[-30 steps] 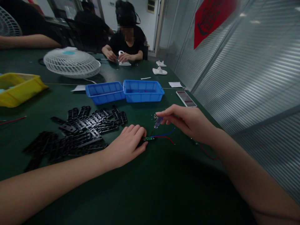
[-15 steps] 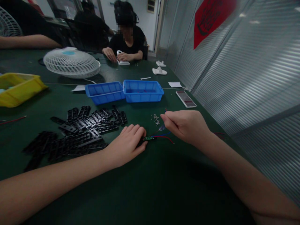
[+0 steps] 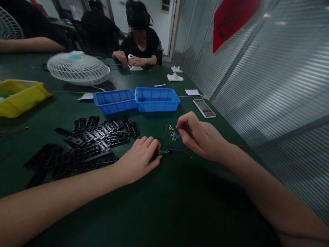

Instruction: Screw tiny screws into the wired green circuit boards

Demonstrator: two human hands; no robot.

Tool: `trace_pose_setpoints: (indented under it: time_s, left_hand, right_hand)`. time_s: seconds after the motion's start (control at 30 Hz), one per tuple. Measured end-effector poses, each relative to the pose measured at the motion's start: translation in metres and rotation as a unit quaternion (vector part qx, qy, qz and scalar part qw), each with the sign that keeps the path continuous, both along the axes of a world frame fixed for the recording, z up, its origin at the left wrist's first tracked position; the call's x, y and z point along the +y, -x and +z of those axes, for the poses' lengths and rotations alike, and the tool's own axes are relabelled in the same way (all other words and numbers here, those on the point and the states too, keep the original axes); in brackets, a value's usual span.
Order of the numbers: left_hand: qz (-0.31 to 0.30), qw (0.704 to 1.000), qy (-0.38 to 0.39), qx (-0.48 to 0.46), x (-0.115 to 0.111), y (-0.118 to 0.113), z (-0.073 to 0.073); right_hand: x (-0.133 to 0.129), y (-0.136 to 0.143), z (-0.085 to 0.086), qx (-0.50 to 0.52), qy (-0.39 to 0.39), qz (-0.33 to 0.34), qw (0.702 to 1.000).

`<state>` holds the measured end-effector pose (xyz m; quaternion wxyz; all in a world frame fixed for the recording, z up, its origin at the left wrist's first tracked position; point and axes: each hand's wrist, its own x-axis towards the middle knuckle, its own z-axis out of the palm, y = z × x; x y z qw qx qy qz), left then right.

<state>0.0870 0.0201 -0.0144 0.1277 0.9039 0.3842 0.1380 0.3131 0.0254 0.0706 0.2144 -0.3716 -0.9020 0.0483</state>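
My left hand [image 3: 140,157] is closed around the end of a small green circuit board [image 3: 163,151], which appears to sit in a black strip, mostly hidden by the fingers. A red wire [image 3: 181,150] and a blue wire [image 3: 177,148] run from the board to the right. My right hand [image 3: 202,137] has its thumb and forefinger curled around a screwdriver [image 3: 176,136] with a see-through bluish handle. Its thin shaft slants down to the board; the tip is too small to make out. Small screws [image 3: 170,129] lie scattered just behind the screwdriver.
Black plastic strips [image 3: 100,137] are heaped left of my left hand. Two blue bins [image 3: 157,105] stand behind, with a phone [image 3: 205,108] to their right. Further off are a yellow bin [image 3: 23,103], a white fan [image 3: 78,70] and a co-worker [image 3: 140,48] handling a white part.
My right hand has opened from a tight fist into a looser grip, its fingers turning on the screwdriver handle. My left hand and the board have stayed in place.
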Motion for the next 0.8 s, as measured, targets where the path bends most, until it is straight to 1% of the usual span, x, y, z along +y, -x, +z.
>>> trace_pose_setpoints:
  time_s: [0.2,0.37,0.43,0.57,0.7,0.8]
  left_hand:
    - [-0.003,1.0,0.006,0.0,0.0,0.0,0.0]
    - [-0.002,1.0,-0.003,-0.001,0.0,0.0,0.0]
    - [-0.002,1.0,0.001,-0.004,0.0,0.0,0.0]
    - [-0.002,1.0,0.003,-0.004,0.0,0.0,0.0]
    - [-0.001,1.0,0.004,-0.002,0.001,0.0,0.0]
    - [0.0,1.0,0.004,0.001,0.001,-0.001,0.0]
  right_hand:
    - [0.001,-0.002,0.0,0.045,-0.007,0.041,0.998]
    - [0.001,-0.004,0.008,0.067,-0.001,0.084,0.994]
    - [0.002,-0.006,0.012,0.071,-0.01,0.09,0.993]
    - [0.002,-0.009,0.018,0.054,-0.035,0.077,0.995]
    - [0.002,-0.011,0.019,0.05,-0.055,0.058,0.996]
    - [0.003,-0.009,0.017,0.032,-0.071,0.011,0.997]
